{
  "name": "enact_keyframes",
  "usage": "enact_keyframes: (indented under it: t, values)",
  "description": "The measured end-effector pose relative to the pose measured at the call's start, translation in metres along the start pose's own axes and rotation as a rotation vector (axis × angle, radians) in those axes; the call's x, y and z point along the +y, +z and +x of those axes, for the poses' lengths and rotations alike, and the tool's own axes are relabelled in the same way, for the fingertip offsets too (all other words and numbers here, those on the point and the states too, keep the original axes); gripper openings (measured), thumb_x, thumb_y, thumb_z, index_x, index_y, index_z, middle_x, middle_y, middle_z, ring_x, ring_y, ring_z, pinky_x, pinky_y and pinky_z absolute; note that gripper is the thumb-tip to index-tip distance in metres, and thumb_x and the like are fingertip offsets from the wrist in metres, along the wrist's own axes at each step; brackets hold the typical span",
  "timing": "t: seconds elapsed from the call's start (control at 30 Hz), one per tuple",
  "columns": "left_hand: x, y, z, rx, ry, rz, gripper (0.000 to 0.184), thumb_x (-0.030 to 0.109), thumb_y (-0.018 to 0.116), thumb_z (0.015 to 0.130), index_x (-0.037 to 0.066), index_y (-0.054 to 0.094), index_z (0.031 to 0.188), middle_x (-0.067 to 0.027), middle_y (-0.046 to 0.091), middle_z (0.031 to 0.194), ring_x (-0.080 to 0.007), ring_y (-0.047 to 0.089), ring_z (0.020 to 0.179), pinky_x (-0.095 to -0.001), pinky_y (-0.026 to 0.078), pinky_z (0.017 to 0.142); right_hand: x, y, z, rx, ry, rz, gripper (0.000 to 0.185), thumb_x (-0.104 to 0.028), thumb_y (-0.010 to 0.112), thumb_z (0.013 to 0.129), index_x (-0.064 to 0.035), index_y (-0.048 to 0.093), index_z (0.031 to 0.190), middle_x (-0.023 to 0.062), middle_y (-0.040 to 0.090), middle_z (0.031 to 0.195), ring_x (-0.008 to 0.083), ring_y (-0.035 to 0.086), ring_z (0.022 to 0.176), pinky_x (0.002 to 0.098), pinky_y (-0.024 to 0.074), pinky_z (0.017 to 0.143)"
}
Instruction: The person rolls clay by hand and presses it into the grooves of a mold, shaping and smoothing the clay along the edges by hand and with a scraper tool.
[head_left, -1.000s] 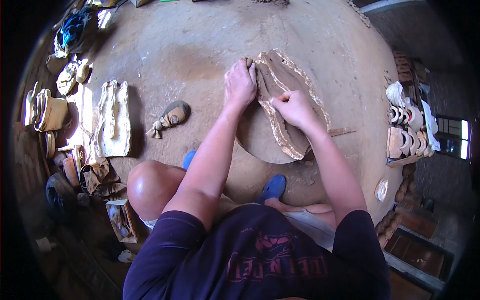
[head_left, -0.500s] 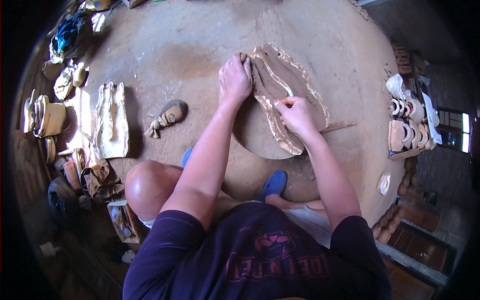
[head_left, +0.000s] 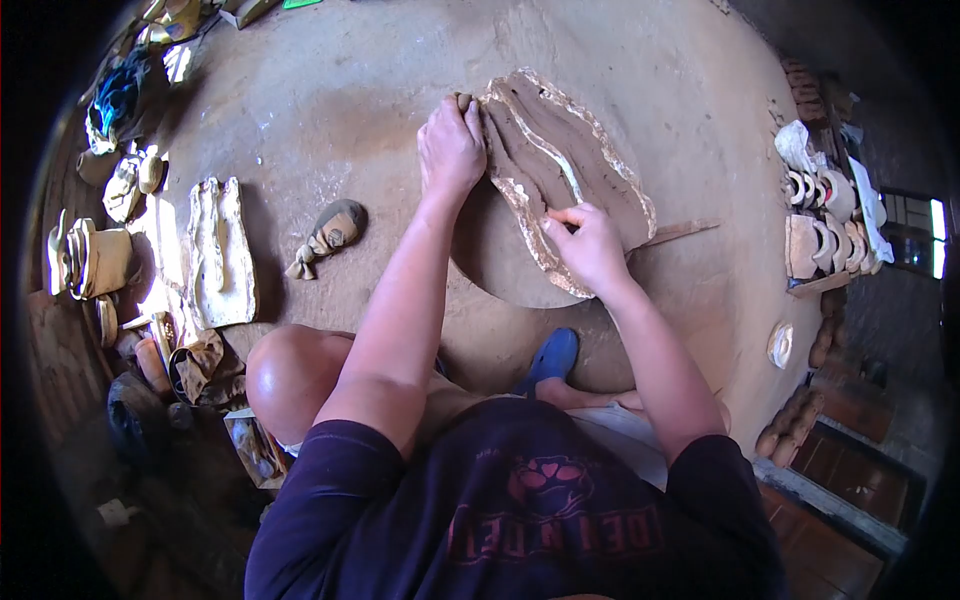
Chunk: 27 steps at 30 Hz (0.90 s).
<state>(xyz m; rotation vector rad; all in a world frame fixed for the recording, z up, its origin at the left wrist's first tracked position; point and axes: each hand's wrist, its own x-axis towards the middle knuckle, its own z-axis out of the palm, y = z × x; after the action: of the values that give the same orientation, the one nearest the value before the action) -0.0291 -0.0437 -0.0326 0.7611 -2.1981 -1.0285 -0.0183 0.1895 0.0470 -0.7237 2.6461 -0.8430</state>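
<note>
A long plaster mould (head_left: pixel 640 190) with a rough, crumbly pale rim lies tilted before me, its hollow lined with brown clay (head_left: pixel 590 150). A thin pale ridge runs lengthwise through the clay. My left hand (head_left: pixel 452 150) is closed at the mould's upper left edge, with a brown clay lump (head_left: pixel 463 101) showing at the top of the fist. Inside the lower part of the mould is my right hand (head_left: pixel 590 245), thumb and fingers pinched together near the left rim. Whatever is between those fingers is hidden.
Under the mould shows a round flat disc (head_left: pixel 490 255). A wooden stick (head_left: pixel 685 230) pokes out to the right. Leftward lie a tied cloth bundle (head_left: pixel 335 230) and another white mould (head_left: pixel 222 260). Curved pale pieces (head_left: pixel 825 245) stand along the right edge.
My right hand has moved slightly down and left, relative to the pale ridge, along the mould's inside. The left hand stays at the upper left edge. The view has shifted a little.
</note>
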Motion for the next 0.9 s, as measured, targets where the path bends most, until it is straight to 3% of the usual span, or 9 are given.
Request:
enact_keyframes:
  t: [0.23,0.33,0.53,0.63,0.73,0.83,0.9]
  values:
    - [-0.002,0.006,0.002,0.003,-0.003,0.0,0.034,0.031,0.051,0.106,0.003,0.06,0.121,-0.0265,0.07,0.107,-0.046,0.066,0.1,-0.0548,0.05,0.087,0.005,-0.011,-0.019,-0.036,-0.049,-0.082,0.03,-0.025,0.075,0.088,0.0006,0.077,0.104,0.0209,0.071,0.094,0.0334,0.071,0.088,0.041,0.0545,0.082]
    - [0.002,0.004,0.005,-0.018,0.0,-0.013,0.034,0.031,0.051,0.106,0.003,0.06,0.123,-0.0263,0.071,0.109,-0.0464,0.066,0.102,-0.0545,0.05,0.088,-0.01,-0.021,-0.008,-0.198,0.257,-0.029,0.031,-0.029,0.074,0.089,-0.0023,0.078,0.103,0.0215,0.072,0.086,0.0334,0.072,0.081,0.0417,0.055,0.078]
    - [0.0,0.008,0.009,-0.02,0.008,0.008,0.034,0.032,0.05,0.106,0.003,0.06,0.12,-0.0268,0.071,0.106,-0.0473,0.067,0.1,-0.0555,0.051,0.086,0.01,-0.017,-0.032,-0.144,0.162,-0.094,0.03,-0.033,0.072,0.09,-0.0078,0.08,0.105,0.0179,0.072,0.075,0.0308,0.071,0.068,0.0414,0.0537,0.069]
    - [0.003,0.01,0.01,-0.008,0.0,-0.001,0.031,0.031,0.052,0.105,0.003,0.062,0.112,-0.026,0.071,0.103,-0.0455,0.067,0.098,-0.0545,0.05,0.087,0.018,-0.021,-0.043,-0.166,0.172,-0.059,0.033,-0.03,0.073,0.092,-0.0054,0.077,0.114,0.0081,0.069,0.066,0.0125,0.061,0.057,0.0334,0.0459,0.056]
    - [0.001,0.013,0.012,-0.018,0.012,0.002,0.033,0.033,0.05,0.106,0.004,0.06,0.117,-0.026,0.071,0.107,-0.0469,0.067,0.099,-0.0548,0.051,0.087,0.008,-0.034,-0.03,-0.304,0.259,0.004,0.034,-0.029,0.073,0.093,-0.0035,0.077,0.114,0.005,0.061,0.059,0.0092,0.052,0.052,0.0318,0.0408,0.052]
    - [0.0,0.015,0.016,-0.062,-0.002,0.018,0.035,0.035,0.049,0.106,0.004,0.059,0.119,-0.0264,0.071,0.105,-0.0481,0.067,0.098,-0.0561,0.051,0.085,0.023,-0.019,-0.033,-0.244,0.223,0.097,0.033,-0.028,0.073,0.093,-0.0021,0.077,0.113,0.0018,0.054,0.056,0.0077,0.044,0.05,0.0311,0.036,0.05]
    - [0.002,0.015,0.017,-0.054,0.009,0.013,0.037,0.037,0.048,0.107,0.004,0.059,0.119,-0.0271,0.071,0.105,-0.0489,0.067,0.099,-0.0564,0.051,0.085,0.028,-0.017,-0.045,-0.217,0.208,0.103,0.033,-0.025,0.072,0.094,-0.0009,0.076,0.115,0.0082,0.064,0.063,0.0082,0.054,0.055,0.0311,0.0428,0.054]
